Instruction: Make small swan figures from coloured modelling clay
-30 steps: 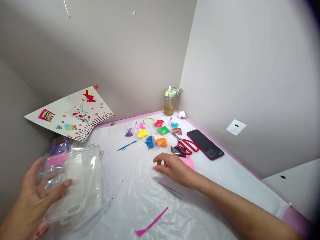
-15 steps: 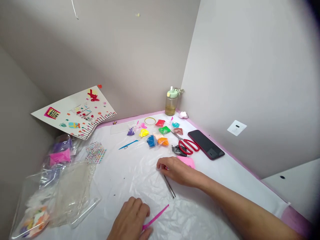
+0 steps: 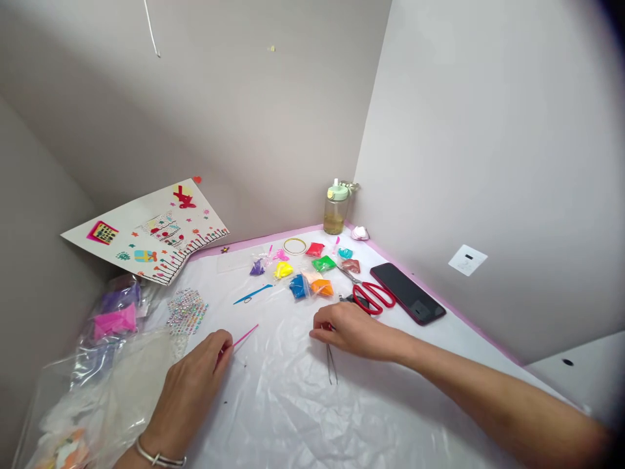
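Over the crinkled white sheet [image 3: 273,417] that covers the surface [image 3: 280,237], I see two bare hands at work. The left hand [image 3: 195,381], a metal bangle [image 3: 156,458] at its wrist, pinches a slim, straight pink stick [image 3: 245,335] between thumb and fingers; the stick's thin end pokes out past the fingertips, pointing away and to the right. The right hand [image 3: 344,327] curls its fingers low over the far end of the tweezers [image 3: 329,365], whose two narrow metal legs show on the near side, slightly parted. Whether that grip is closed on them I cannot tell, as the fingers hide it. Just beyond are scissors [image 3: 360,284] with red looped handles, and near them a soft blue packet [image 3: 298,286] and a plump orange packet [image 3: 321,287]. Left of the left hand lies a limp, clear bag [image 3: 139,371]; beyond it, shiny round gems [image 3: 186,311]. Half a second ago the left hand and stick were closer to the near edge; now both are farther out and more to the left. The tweezers' legs now point more squarely toward the near side.
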`<state>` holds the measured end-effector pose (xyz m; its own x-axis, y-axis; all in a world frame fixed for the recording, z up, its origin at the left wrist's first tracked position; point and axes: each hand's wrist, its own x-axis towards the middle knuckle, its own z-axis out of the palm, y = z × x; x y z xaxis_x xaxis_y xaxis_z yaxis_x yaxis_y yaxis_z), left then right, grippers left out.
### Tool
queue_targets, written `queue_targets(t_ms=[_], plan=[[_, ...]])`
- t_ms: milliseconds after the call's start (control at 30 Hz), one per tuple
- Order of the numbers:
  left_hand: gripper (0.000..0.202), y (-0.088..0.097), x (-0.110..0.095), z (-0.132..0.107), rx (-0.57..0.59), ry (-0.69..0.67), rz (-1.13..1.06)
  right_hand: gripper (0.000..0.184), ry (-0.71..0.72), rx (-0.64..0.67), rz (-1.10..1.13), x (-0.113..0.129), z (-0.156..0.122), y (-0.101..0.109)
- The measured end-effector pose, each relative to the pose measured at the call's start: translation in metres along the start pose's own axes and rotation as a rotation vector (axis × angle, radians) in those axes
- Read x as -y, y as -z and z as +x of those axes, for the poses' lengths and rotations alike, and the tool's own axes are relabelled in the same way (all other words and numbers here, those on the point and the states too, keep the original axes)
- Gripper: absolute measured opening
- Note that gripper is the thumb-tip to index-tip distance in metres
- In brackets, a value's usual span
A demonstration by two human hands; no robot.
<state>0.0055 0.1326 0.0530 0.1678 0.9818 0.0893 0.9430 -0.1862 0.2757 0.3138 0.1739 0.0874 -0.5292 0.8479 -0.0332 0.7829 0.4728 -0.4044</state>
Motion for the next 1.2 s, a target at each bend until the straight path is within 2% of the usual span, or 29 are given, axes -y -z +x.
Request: queue_targets(t_ms=[100,167,233,300,433,533,633,767,900,1100,1200], plan=[[0.022,-0.014,0.008,-0.003,-0.235,-0.136,-0.101,0.023,0.115,0.026,-0.113,0.004,0.040,0.018],[0.029,-0.021,0.009,-0.005,-0.395,-0.246,-0.084,0.022,0.159,0.006,-0.175,0.008,0.082,0.025],[0.033,-0.026,0.005,-0.007,-0.471,-0.330,-0.048,0.028,0.191,-0.029,-0.228,0.015,0.130,0.025],[0.033,-0.030,-0.003,-0.011,-0.469,-0.402,-0.036,0.032,0.224,-0.038,-0.282,0.026,0.178,0.020],[0.027,-0.043,-0.020,-0.015,-0.407,-0.541,-0.070,0.029,0.264,-0.035,-0.364,0.050,0.260,0.000],[0.029,-0.050,-0.020,-0.012,-0.416,-0.554,-0.070,0.029,0.259,-0.017,-0.401,0.060,0.301,-0.014],[0.033,-0.053,-0.009,-0.008,-0.407,-0.586,-0.029,0.034,0.237,-0.001,-0.409,0.063,0.328,-0.025],[0.041,-0.054,0.006,-0.007,-0.416,-0.573,-0.011,0.033,0.178,0.009,-0.365,0.060,0.341,-0.032],[0.043,-0.052,0.004,-0.009,-0.415,-0.529,-0.055,0.030,0.116,-0.032,-0.238,0.055,0.332,-0.025],[0.034,-0.041,-0.004,-0.011,-0.467,-0.480,-0.206,0.029,0.048,-0.095,0.125,0.053,0.294,0.007],[0.032,-0.035,-0.003,-0.014,-0.386,-0.316,-0.379,0.019,0.056,-0.024,0.364,0.055,0.253,0.018]])
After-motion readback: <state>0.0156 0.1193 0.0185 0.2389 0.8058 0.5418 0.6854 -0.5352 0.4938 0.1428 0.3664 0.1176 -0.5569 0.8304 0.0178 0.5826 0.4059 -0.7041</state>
